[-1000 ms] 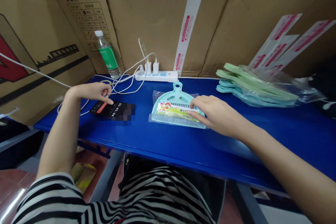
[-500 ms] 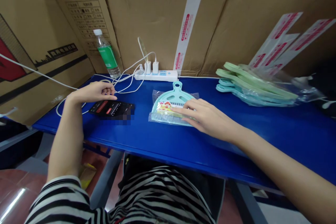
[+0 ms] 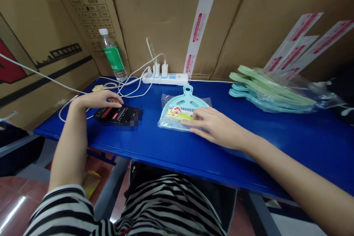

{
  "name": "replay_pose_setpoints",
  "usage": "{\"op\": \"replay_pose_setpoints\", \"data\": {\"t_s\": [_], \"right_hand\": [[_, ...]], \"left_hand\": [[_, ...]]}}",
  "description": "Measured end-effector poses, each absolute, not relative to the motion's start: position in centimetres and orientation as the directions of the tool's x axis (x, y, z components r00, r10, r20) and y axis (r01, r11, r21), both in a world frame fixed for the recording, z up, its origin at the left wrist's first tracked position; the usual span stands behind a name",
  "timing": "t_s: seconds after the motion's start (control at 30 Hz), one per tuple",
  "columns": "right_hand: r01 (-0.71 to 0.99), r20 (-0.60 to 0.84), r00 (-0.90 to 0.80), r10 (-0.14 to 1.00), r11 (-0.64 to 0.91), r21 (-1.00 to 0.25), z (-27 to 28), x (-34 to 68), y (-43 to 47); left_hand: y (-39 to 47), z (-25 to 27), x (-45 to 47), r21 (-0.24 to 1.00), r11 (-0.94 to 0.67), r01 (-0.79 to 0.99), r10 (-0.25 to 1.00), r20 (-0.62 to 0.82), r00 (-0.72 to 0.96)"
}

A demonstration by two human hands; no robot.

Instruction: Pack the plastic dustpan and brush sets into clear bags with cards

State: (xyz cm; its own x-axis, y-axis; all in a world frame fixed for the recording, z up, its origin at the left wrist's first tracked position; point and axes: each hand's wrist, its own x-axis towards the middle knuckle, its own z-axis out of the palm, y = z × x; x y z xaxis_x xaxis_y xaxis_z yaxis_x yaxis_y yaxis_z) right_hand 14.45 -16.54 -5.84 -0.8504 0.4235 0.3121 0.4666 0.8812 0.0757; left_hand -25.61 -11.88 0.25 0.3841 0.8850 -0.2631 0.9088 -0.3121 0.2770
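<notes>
A light-blue dustpan [image 3: 188,96] in a clear plastic bag lies on the blue table, handle pointing away from me. A printed card and the bristles of a small brush show through the bag. My right hand [image 3: 212,123] rests on its right part with fingers apart, touching the plastic and covering part of the card. On the left, my left hand [image 3: 101,99] hovers at a black phone [image 3: 117,114] with a lit screen. Its fingers are loosely bent, the thumb stands apart, and nothing shows in them. Whether it touches the phone, I cannot tell.
Several bagged green and blue dustpans [image 3: 268,90] lie stacked at the right. A white power strip [image 3: 166,78] with chargers and loose white cables stands along the cardboard wall [image 3: 171,22]. A water bottle [image 3: 114,57] leans at the back left. The table's front edge [image 3: 166,169] is close to me.
My left hand's fingers have shifted slightly, and a pale yellow cable end now shows behind it. My right hand's fingers have moved a little on the bag. The dustpan stays in place.
</notes>
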Motion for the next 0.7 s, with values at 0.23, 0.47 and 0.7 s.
{"op": "replay_pose_setpoints", "data": {"t_s": [0.23, 0.47, 0.7], "right_hand": [[0.471, 0.300, -0.848, 0.437, 0.881, 0.046, -5.9, 14.4, -16.6], [0.448, 0.305, -0.859, 0.411, 0.892, 0.060, -5.9, 14.6, -16.5], [0.449, 0.314, -0.869, 0.381, 0.875, 0.180, -5.8, 14.0, -17.1]], "left_hand": [[-11.3, -0.1, -25.9, 0.296, -0.343, 0.892, 0.851, -0.305, 0.428], [-11.4, 0.0, -25.9, 0.300, -0.397, 0.868, 0.859, -0.212, 0.466], [-11.6, -0.8, -23.8, 0.207, -0.559, 0.803, 0.829, 0.146, 0.540]]}}
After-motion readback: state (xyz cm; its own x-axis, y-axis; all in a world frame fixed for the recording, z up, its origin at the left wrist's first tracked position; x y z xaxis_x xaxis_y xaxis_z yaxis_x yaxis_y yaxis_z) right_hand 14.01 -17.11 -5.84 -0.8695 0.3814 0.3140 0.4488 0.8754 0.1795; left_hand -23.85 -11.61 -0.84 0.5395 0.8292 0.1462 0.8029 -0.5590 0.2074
